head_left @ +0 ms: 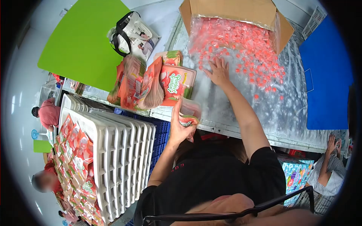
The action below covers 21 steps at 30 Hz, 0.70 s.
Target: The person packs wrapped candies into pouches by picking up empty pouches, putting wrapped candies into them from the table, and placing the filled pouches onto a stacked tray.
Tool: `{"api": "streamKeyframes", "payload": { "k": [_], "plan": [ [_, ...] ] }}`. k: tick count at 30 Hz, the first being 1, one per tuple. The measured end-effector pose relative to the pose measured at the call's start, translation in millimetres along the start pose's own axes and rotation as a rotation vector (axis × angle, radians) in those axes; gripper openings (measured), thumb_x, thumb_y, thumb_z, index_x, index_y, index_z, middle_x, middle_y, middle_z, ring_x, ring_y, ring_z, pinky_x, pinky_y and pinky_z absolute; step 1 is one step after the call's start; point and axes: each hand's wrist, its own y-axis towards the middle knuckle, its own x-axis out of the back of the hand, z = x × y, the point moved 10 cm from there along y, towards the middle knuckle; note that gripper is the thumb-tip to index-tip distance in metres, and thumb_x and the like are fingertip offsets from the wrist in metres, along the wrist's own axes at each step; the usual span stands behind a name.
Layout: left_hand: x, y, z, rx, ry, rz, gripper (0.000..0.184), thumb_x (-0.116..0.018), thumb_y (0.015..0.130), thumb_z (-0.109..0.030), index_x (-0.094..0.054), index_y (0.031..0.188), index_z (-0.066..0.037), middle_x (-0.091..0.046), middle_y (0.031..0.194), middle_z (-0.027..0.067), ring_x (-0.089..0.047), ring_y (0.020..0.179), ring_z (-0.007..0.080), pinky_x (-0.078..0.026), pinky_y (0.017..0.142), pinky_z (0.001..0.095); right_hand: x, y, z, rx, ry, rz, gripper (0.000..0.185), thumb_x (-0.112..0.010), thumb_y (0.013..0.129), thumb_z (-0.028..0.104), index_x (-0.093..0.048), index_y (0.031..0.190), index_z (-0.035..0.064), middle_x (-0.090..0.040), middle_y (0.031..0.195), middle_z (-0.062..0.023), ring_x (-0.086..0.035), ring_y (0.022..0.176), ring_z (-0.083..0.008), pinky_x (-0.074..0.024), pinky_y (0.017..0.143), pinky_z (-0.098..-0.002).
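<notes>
My left hand (180, 126) grips a red and green candy pouch (190, 113) near the table's front edge, its fingers wrapped around the side. My right hand (219, 72) lies stretched forward with spread fingers on the metal tabletop, at the near edge of a pile of individually wrapped red candies (235, 35). The candies spill out of a cardboard box (233, 9) tipped on its side. Left of my right hand lies a stack of "Peeled Fudge" pouches (175, 83). More pouches stand in a fanned bundle (152, 88) beside it.
A white tote bag (135, 37) with black handles sits behind the pouches, next to a green panel (83, 41). At left, stacked white trays (124, 158) hold filled pouches. A blue panel (326, 75) stands at right. Other people work at both sides, one with hands (333, 145) visible at right.
</notes>
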Motion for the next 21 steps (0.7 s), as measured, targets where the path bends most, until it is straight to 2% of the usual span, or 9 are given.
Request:
{"api": "streamKeyframes", "payload": {
  "k": [1,5,7,8,10,14,16,19,21],
  "plan": [
    [0.8,-2.1,2.4,0.01,-0.002,0.009,0.102,-0.081,0.062,-0.004,-0.031,0.151,-0.001,-0.042,0.148,0.0209,-0.044,0.136,0.0309,-0.037,0.111,0.041,-13.1,-8.4,-0.4,0.022,-0.026,0.116,0.072,-0.059,0.09,0.056,-0.041,0.152,0.0243,-0.034,0.157,-0.0162,-0.022,0.147,-0.0429,-0.0133,0.117,-0.0642],
    [5.2,-3.2,16.6,0.099,-0.085,-0.011,0.103,-0.08,0.061,-0.005,-0.031,0.151,-0.001,-0.044,0.146,0.0205,-0.046,0.134,0.0314,-0.037,0.111,0.041,-10.4,-61.7,-14.9,0.016,0.092,0.126,0.068,-0.049,0.097,0.054,-0.034,0.155,0.0224,-0.034,0.158,-0.0129,-0.026,0.147,-0.0383,-0.012,0.118,-0.0615],
    [1.9,-0.7,14.5,0.082,-0.068,0.02,0.103,-0.081,0.061,-0.006,-0.031,0.151,-0.001,-0.044,0.145,0.0209,-0.046,0.134,0.0318,-0.037,0.111,0.0412,-6.6,-82.2,-47.4,-0.121,0.667,0.075,0.062,-0.038,0.103,0.049,-0.031,0.156,0.0182,-0.038,0.157,-0.0112,-0.031,0.146,-0.0315,-0.0139,0.121,-0.0533],
    [1.1,0.6,12.9,0.04,-0.053,0.024,0.104,-0.081,0.061,-0.006,-0.031,0.152,-0.001,-0.044,0.145,0.0217,-0.047,0.134,0.0323,-0.036,0.112,0.0414,-3.8,-91.0,-57.7,-0.127,0.662,0.082,0.062,-0.038,0.103,0.049,-0.031,0.156,0.0182,-0.038,0.157,-0.0112,-0.031,0.146,-0.0315,-0.0139,0.121,-0.0533],
    [-0.4,-0.9,17.8,0.058,-0.06,0.028,0.104,-0.081,0.061,-0.006,-0.031,0.152,-0.001,-0.044,0.146,0.0222,-0.046,0.134,0.0326,-0.036,0.112,0.0417,-0.2,-110.0,-77.2,-0.349,1.277,0.107,0.06,-0.031,0.105,0.048,-0.033,0.156,0.016,-0.04,0.156,-0.0088,-0.034,0.146,-0.0263,-0.0171,0.121,-0.0456],
    [-2.3,-5.9,22.9,0.102,-0.072,0.036,0.104,-0.082,0.062,-0.007,-0.03,0.151,0.0,-0.044,0.147,0.023,-0.045,0.136,0.0332,-0.035,0.113,0.0425,22.2,-117.4,-81.8,-0.354,1.146,0.116,0.06,-0.04,0.104,0.044,-0.035,0.155,0.0137,-0.041,0.155,-0.0127,-0.033,0.146,-0.0288,-0.0203,0.12,-0.0423],
    [-3.0,-6.6,22.6,0.103,-0.065,0.042,0.104,-0.083,0.062,-0.008,-0.031,0.151,0.0,-0.044,0.147,0.023,-0.045,0.136,0.0331,-0.035,0.113,0.0424,42.4,-113.1,-51.0,0.021,0.539,0.08,0.061,-0.052,0.1,0.039,-0.038,0.152,0.0091,-0.04,0.154,-0.0177,-0.033,0.145,-0.0339,-0.0235,0.118,-0.0433],
    [-2.2,-7.0,20.5,0.077,-0.035,0.051,0.104,-0.083,0.062,-0.008,-0.03,0.151,0.001,-0.044,0.146,0.0225,-0.045,0.135,0.0325,-0.036,0.113,0.0422,49.6,-117.0,-28.6,0.055,0.2,0.123,0.067,-0.063,0.095,0.036,-0.039,0.15,0.0053,-0.038,0.154,-0.0205,-0.034,0.143,-0.0368,-0.0273,0.116,-0.0431],
    [-0.4,-9.8,24.7,0.108,-0.083,0.047,0.104,-0.083,0.062,-0.009,-0.03,0.151,0.001,-0.044,0.145,0.0217,-0.046,0.134,0.0317,-0.036,0.113,0.042,59.8,-120.3,-18.7,0.078,0.208,0.084,0.07,-0.066,0.092,0.034,-0.039,0.149,0.0054,-0.039,0.152,-0.02,-0.036,0.141,-0.0368,-0.0291,0.115,-0.0433]
  ]
}}
